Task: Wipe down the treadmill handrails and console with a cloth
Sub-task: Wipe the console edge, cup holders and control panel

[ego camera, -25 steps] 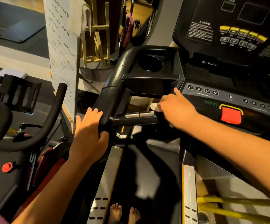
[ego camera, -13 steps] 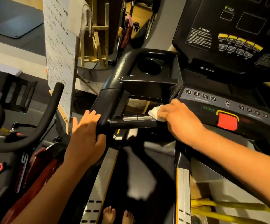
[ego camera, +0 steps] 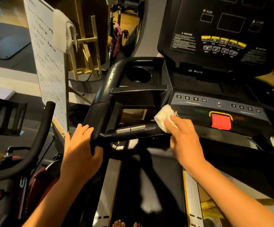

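A black treadmill fills the view, with its left handrail [ego camera: 100, 118] running down to a crossbar [ego camera: 137, 131] that carries silver pulse sensors. My left hand [ego camera: 81, 145] grips the handrail's lower end, thumb hooked underneath. My right hand [ego camera: 184, 138] holds a folded white cloth [ego camera: 163, 116] against the right end of the crossbar, at the left edge of the lower console panel [ego camera: 215, 105]. The upper console [ego camera: 223, 38] with yellow buttons rises behind it. A red stop key [ego camera: 220, 122] sits just right of the cloth.
A cup holder [ego camera: 138, 74] is recessed beside the handrail. An exercise bike handlebar [ego camera: 34, 141] curves up at the left. A whiteboard [ego camera: 49, 68] on a wooden easel, with a white towel [ego camera: 64, 31] draped over it, stands behind. The treadmill belt [ego camera: 149, 185] and my bare feet lie below.
My right hand has lifted and slid slightly right along the crossbar, so more of the white cloth shows at the console's edge. My left hand has kept its grip on the handrail.
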Action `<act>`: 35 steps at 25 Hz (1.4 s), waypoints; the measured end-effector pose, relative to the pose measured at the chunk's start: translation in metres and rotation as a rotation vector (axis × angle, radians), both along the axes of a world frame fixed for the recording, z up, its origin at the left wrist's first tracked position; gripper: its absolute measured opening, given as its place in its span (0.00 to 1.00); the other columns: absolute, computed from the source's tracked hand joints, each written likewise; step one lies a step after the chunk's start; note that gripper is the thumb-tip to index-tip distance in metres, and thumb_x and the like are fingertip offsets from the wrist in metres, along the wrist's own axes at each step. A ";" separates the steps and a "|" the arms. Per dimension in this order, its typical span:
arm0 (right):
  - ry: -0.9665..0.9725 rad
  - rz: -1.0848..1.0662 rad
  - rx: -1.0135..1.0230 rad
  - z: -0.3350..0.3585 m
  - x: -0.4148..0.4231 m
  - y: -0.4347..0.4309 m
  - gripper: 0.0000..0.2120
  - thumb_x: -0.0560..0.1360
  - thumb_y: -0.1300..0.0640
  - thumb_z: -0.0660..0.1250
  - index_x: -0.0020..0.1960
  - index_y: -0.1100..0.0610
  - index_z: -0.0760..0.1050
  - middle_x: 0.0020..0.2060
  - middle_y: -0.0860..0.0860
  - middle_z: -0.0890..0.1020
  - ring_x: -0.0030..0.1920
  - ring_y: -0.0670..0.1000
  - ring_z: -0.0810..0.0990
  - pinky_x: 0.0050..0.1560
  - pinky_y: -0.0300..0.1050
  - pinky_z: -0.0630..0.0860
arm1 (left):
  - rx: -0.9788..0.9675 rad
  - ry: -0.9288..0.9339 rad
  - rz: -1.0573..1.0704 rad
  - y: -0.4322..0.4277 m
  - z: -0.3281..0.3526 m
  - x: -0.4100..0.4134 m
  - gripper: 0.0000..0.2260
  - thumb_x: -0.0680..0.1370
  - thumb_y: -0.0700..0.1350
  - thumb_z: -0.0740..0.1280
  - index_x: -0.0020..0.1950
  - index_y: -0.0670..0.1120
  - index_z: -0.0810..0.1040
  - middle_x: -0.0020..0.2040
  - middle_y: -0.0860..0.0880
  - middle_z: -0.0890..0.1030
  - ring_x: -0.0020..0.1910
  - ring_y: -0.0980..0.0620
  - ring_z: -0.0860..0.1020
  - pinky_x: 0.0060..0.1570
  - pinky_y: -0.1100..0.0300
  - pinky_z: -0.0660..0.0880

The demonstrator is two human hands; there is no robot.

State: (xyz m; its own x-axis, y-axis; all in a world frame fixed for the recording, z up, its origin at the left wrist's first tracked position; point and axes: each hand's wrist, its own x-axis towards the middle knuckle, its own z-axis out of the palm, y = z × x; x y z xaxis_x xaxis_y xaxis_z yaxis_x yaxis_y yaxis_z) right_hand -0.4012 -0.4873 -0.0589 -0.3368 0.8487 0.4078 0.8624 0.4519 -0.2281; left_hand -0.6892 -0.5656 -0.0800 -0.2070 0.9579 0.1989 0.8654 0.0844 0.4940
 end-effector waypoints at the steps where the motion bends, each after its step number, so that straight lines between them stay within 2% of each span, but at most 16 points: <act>1: -0.012 0.030 -0.046 0.005 -0.003 0.001 0.27 0.64 0.74 0.67 0.62 0.59 0.77 0.60 0.58 0.76 0.58 0.61 0.74 0.58 0.51 0.72 | -0.004 0.038 -0.017 0.010 0.001 -0.001 0.20 0.73 0.46 0.58 0.61 0.38 0.75 0.62 0.37 0.77 0.69 0.36 0.69 0.67 0.31 0.63; 3: -0.066 0.083 -0.074 0.024 -0.010 0.027 0.21 0.70 0.68 0.64 0.61 0.55 0.78 0.59 0.56 0.77 0.58 0.60 0.72 0.56 0.51 0.71 | -0.006 0.067 -0.052 0.030 0.002 -0.001 0.25 0.74 0.49 0.58 0.65 0.36 0.73 0.64 0.36 0.75 0.68 0.36 0.70 0.65 0.34 0.66; 5: -0.299 0.096 -0.050 0.040 -0.019 0.067 0.19 0.72 0.64 0.60 0.59 0.54 0.79 0.59 0.54 0.77 0.57 0.61 0.72 0.52 0.50 0.70 | -0.027 0.051 -0.061 0.038 -0.001 0.000 0.26 0.74 0.49 0.59 0.68 0.35 0.71 0.67 0.35 0.73 0.69 0.36 0.70 0.66 0.35 0.67; 7: -0.501 0.039 -0.071 0.054 -0.028 0.103 0.18 0.71 0.66 0.62 0.57 0.56 0.80 0.60 0.54 0.76 0.59 0.60 0.70 0.52 0.52 0.71 | -0.036 0.019 -0.058 0.039 -0.004 0.001 0.26 0.75 0.47 0.63 0.70 0.36 0.68 0.70 0.36 0.71 0.71 0.38 0.67 0.69 0.38 0.65; 8: -0.483 0.000 -0.076 0.061 -0.034 0.116 0.18 0.70 0.67 0.63 0.57 0.57 0.80 0.60 0.54 0.76 0.59 0.60 0.69 0.54 0.52 0.71 | -0.034 0.002 -0.061 0.038 -0.004 0.001 0.27 0.75 0.47 0.63 0.71 0.36 0.67 0.70 0.36 0.70 0.72 0.38 0.66 0.70 0.39 0.64; 12: -0.108 -0.054 0.003 0.066 -0.079 0.143 0.17 0.71 0.71 0.61 0.58 0.64 0.79 0.59 0.59 0.77 0.60 0.62 0.71 0.58 0.45 0.67 | -0.010 -0.080 -0.059 0.042 -0.004 0.000 0.24 0.74 0.46 0.64 0.69 0.42 0.69 0.69 0.41 0.71 0.73 0.41 0.65 0.70 0.41 0.64; 15: -0.189 0.026 -0.074 0.051 -0.128 0.136 0.13 0.72 0.66 0.62 0.52 0.60 0.81 0.53 0.58 0.79 0.54 0.60 0.73 0.56 0.53 0.72 | 0.034 -0.067 -0.038 0.041 -0.008 -0.001 0.22 0.73 0.41 0.67 0.66 0.41 0.69 0.67 0.41 0.72 0.71 0.38 0.67 0.69 0.39 0.65; 18: -0.198 0.212 -0.036 0.039 -0.180 0.118 0.10 0.69 0.66 0.63 0.43 0.60 0.81 0.42 0.56 0.80 0.46 0.59 0.76 0.52 0.54 0.73 | 0.077 0.001 -0.037 0.040 -0.011 -0.001 0.19 0.74 0.44 0.59 0.65 0.41 0.67 0.64 0.40 0.73 0.68 0.36 0.70 0.67 0.40 0.67; 20: -0.270 0.435 -0.078 0.030 -0.214 0.105 0.10 0.69 0.63 0.62 0.44 0.58 0.81 0.43 0.53 0.80 0.47 0.57 0.76 0.52 0.50 0.72 | 0.077 0.017 -0.050 0.041 -0.014 -0.001 0.22 0.75 0.46 0.54 0.66 0.39 0.68 0.65 0.40 0.73 0.69 0.36 0.70 0.66 0.39 0.67; 23: -0.374 0.687 -0.123 0.019 -0.228 0.128 0.12 0.71 0.60 0.61 0.47 0.58 0.81 0.46 0.54 0.80 0.49 0.59 0.75 0.50 0.51 0.74 | 0.074 -0.026 -0.029 0.041 -0.020 -0.001 0.22 0.76 0.46 0.56 0.69 0.41 0.68 0.69 0.41 0.71 0.73 0.41 0.65 0.70 0.43 0.63; 25: -0.403 0.633 -0.094 0.025 -0.217 0.178 0.12 0.71 0.61 0.62 0.50 0.57 0.82 0.50 0.55 0.80 0.51 0.61 0.75 0.50 0.53 0.75 | 0.063 -0.067 -0.003 0.040 -0.021 -0.001 0.22 0.78 0.45 0.59 0.71 0.43 0.67 0.72 0.44 0.69 0.75 0.45 0.61 0.72 0.47 0.57; 27: -0.465 0.413 -0.053 0.038 -0.205 0.243 0.14 0.70 0.62 0.64 0.53 0.56 0.82 0.53 0.57 0.80 0.54 0.62 0.75 0.52 0.55 0.76 | 0.049 -0.095 0.011 0.038 -0.019 0.000 0.23 0.78 0.46 0.61 0.73 0.44 0.65 0.74 0.47 0.66 0.77 0.49 0.56 0.73 0.50 0.53; 29: -0.481 0.204 -0.092 0.048 -0.194 0.290 0.14 0.69 0.64 0.64 0.53 0.58 0.81 0.52 0.60 0.80 0.55 0.64 0.76 0.53 0.54 0.76 | 0.047 -0.084 0.014 0.037 -0.017 0.000 0.23 0.77 0.48 0.60 0.72 0.47 0.65 0.73 0.49 0.66 0.76 0.51 0.56 0.72 0.51 0.55; 30: -0.439 0.188 -0.130 0.049 -0.195 0.296 0.14 0.69 0.62 0.63 0.52 0.59 0.81 0.51 0.60 0.80 0.55 0.64 0.77 0.52 0.53 0.77 | 0.041 -0.085 0.023 0.038 -0.015 0.000 0.23 0.77 0.50 0.58 0.72 0.48 0.64 0.73 0.51 0.66 0.76 0.52 0.57 0.72 0.51 0.56; 33: -0.305 0.390 -0.255 0.045 -0.214 0.252 0.15 0.72 0.55 0.60 0.53 0.59 0.80 0.54 0.57 0.82 0.57 0.59 0.79 0.58 0.52 0.75 | 0.026 -0.102 0.049 0.039 -0.009 -0.001 0.24 0.76 0.51 0.60 0.72 0.50 0.65 0.73 0.54 0.65 0.76 0.55 0.58 0.71 0.53 0.60; 35: -0.287 0.726 -0.376 0.038 -0.219 0.191 0.13 0.75 0.58 0.61 0.55 0.59 0.80 0.57 0.55 0.80 0.60 0.54 0.76 0.62 0.49 0.72 | 0.036 -0.116 0.072 0.039 -0.004 0.001 0.24 0.75 0.51 0.62 0.71 0.50 0.68 0.72 0.54 0.68 0.75 0.56 0.61 0.71 0.54 0.64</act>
State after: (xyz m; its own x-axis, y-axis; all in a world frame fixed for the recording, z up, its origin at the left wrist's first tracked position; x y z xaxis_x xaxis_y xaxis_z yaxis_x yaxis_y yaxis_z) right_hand -0.6198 -0.2960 -0.0209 -0.8945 0.4451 -0.0412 0.4370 0.8512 -0.2906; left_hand -0.6880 -0.5269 -0.0836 -0.2989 0.9324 0.2034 0.7946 0.1252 0.5941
